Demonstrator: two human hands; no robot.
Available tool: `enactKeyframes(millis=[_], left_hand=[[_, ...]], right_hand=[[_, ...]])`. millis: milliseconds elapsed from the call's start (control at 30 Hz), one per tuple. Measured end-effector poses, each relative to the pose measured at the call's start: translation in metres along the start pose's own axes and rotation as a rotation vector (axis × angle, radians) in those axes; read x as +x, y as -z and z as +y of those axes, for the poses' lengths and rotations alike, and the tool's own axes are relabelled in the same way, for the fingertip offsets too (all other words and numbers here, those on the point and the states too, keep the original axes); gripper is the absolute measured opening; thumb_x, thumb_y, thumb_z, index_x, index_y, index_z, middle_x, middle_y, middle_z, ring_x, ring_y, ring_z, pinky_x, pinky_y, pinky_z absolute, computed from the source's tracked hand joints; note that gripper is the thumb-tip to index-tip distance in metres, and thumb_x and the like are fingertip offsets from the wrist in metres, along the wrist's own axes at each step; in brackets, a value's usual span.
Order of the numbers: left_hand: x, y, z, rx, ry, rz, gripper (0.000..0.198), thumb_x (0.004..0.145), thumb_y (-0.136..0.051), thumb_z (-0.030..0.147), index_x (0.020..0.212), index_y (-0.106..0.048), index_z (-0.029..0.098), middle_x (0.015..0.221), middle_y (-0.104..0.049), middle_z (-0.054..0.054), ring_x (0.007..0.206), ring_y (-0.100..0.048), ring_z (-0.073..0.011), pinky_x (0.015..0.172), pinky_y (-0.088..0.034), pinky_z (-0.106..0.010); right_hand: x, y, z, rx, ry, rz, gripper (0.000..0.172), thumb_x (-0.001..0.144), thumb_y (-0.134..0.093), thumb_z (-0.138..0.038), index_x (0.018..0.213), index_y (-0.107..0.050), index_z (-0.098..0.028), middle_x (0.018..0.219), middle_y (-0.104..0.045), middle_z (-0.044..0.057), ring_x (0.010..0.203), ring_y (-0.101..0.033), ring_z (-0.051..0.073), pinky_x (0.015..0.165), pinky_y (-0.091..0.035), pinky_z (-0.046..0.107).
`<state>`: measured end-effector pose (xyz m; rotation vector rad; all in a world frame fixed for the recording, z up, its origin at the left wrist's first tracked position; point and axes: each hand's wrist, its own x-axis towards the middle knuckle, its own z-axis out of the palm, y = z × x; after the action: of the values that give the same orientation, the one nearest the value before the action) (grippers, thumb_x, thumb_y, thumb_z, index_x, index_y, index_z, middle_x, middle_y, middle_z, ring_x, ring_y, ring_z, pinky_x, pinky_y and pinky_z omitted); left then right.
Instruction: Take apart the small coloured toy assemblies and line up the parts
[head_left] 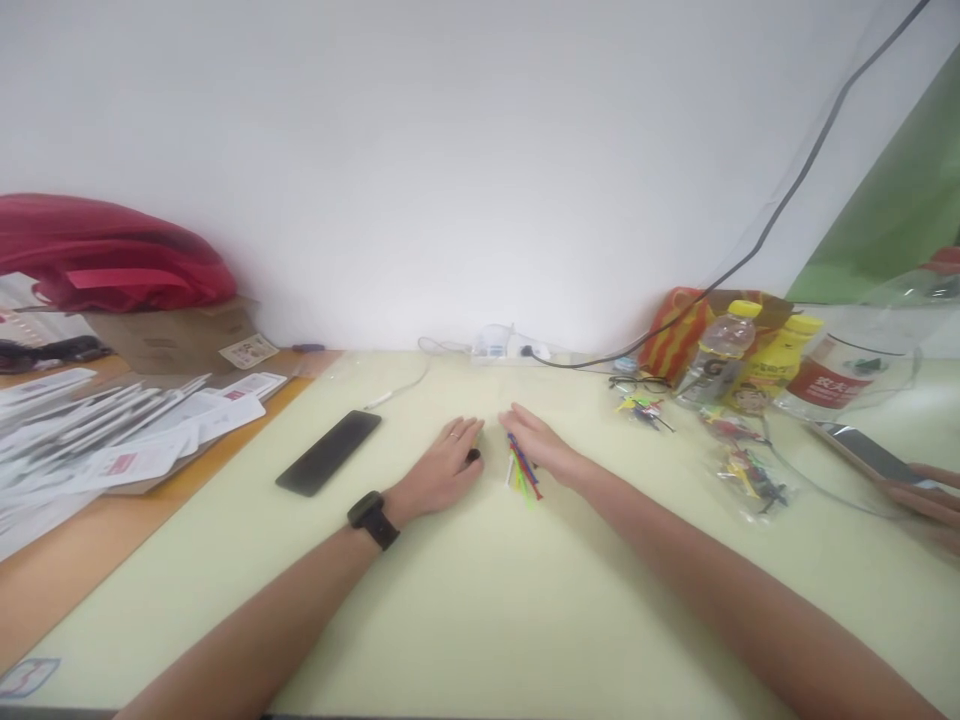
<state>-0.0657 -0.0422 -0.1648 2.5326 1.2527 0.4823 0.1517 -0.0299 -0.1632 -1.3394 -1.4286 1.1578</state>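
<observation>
My left hand (442, 468), with a ring and a black watch (373, 518), rests low over the table, fingers close together and bent downward. A small black piece (472, 456) shows between its thumb and fingers; the rest of it is hidden. Opposite, my right hand (541, 442) is closed around the upper ends of a bunch of thin coloured plastic sticks (523, 470). Blue, red, green and white ends stick out below the palm toward me. A narrow gap of table separates the two hands.
A black phone (328, 453) lies left, near a white cable. Envelopes (150, 440) and a cardboard box (176, 335) stand further left. On the right are bottles (720, 350), clear bags of coloured pieces (754, 480), eyeglasses (639, 383) and another person's hand (926, 500) at a phone.
</observation>
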Motion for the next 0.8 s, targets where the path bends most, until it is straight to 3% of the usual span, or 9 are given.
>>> enactKeyframes(millis=[100, 200, 300, 400, 500, 600, 733, 800], left_hand=[[0.000, -0.002, 0.000, -0.005, 0.005, 0.018, 0.063, 0.105, -0.044, 0.048, 0.159, -0.040, 0.017, 0.166, -0.039, -0.013, 0.158, -0.024, -0.0341, 0.128, -0.028, -0.056], [0.001, -0.005, -0.002, -0.005, -0.004, 0.056, 0.061, 0.104, -0.047, 0.051, 0.156, -0.043, 0.020, 0.163, -0.044, -0.012, 0.157, -0.027, -0.0335, 0.128, -0.031, -0.056], [0.003, -0.004, 0.001, 0.004, -0.035, 0.150, 0.055, 0.101, -0.055, 0.047, 0.150, -0.051, 0.022, 0.161, -0.046, -0.012, 0.157, -0.027, -0.0341, 0.125, -0.035, -0.058], [0.002, 0.000, 0.013, 0.031, -0.114, 0.295, 0.036, 0.097, -0.063, 0.040, 0.129, -0.066, 0.024, 0.152, -0.055, -0.010, 0.150, -0.036, -0.0338, 0.121, -0.040, -0.057], [-0.002, 0.001, 0.028, 0.061, -0.230, 0.305, 0.021, 0.093, -0.069, 0.037, 0.109, -0.073, 0.025, 0.142, -0.062, -0.007, 0.141, -0.043, -0.0332, 0.118, -0.043, -0.056], [-0.005, -0.002, 0.037, 0.081, -0.283, 0.251, 0.013, 0.094, -0.067, 0.033, 0.100, -0.077, 0.026, 0.139, -0.063, -0.004, 0.141, -0.043, -0.0333, 0.117, -0.042, -0.055], [-0.008, -0.003, 0.038, 0.064, -0.275, 0.210, 0.018, 0.092, -0.065, 0.025, 0.104, -0.077, 0.028, 0.136, -0.065, -0.002, 0.138, -0.045, -0.0321, 0.117, -0.041, -0.054], [-0.009, 0.000, 0.038, 0.049, -0.262, 0.203, 0.019, 0.092, -0.065, 0.026, 0.107, -0.077, 0.028, 0.135, -0.066, -0.003, 0.137, -0.046, -0.0312, 0.116, -0.041, -0.053]], right_hand=[[-0.024, 0.023, -0.003, -0.262, -0.005, -0.046, 0.085, 0.095, -0.052, -0.065, 0.163, -0.037, -0.017, 0.172, -0.028, 0.013, 0.160, -0.024, 0.028, 0.131, -0.015, 0.045], [-0.050, 0.040, 0.007, -0.494, 0.152, -0.143, 0.094, 0.095, -0.046, -0.074, 0.168, -0.026, -0.017, 0.174, -0.019, 0.009, 0.162, -0.017, 0.026, 0.132, -0.013, 0.044], [-0.068, 0.044, 0.020, -0.723, 0.236, -0.191, 0.107, 0.091, -0.046, -0.081, 0.168, -0.021, -0.011, 0.175, -0.013, 0.011, 0.163, -0.008, 0.029, 0.133, -0.009, 0.045], [-0.074, 0.036, 0.026, -0.834, 0.253, -0.166, 0.098, 0.098, -0.036, -0.075, 0.168, -0.018, -0.008, 0.174, -0.016, 0.015, 0.163, -0.012, 0.029, 0.132, -0.007, 0.048], [-0.071, 0.021, 0.025, -0.844, 0.221, -0.113, 0.086, 0.105, -0.024, -0.063, 0.168, -0.016, -0.004, 0.173, -0.017, 0.018, 0.163, -0.011, 0.028, 0.132, -0.007, 0.049], [-0.066, 0.004, 0.022, -0.751, 0.186, -0.079, 0.084, 0.106, -0.020, -0.058, 0.166, -0.017, 0.000, 0.174, -0.008, 0.019, 0.163, -0.005, 0.027, 0.132, -0.004, 0.047], [-0.065, -0.013, 0.019, -0.435, 0.150, -0.116, 0.086, 0.105, -0.020, -0.063, 0.168, -0.012, -0.005, 0.175, 0.001, 0.015, 0.163, -0.005, 0.021, 0.132, -0.012, 0.041], [-0.069, -0.012, 0.019, -0.396, 0.168, -0.112, 0.088, 0.104, -0.024, -0.065, 0.168, -0.012, -0.006, 0.176, 0.000, 0.014, 0.163, -0.005, 0.021, 0.132, -0.010, 0.041]])
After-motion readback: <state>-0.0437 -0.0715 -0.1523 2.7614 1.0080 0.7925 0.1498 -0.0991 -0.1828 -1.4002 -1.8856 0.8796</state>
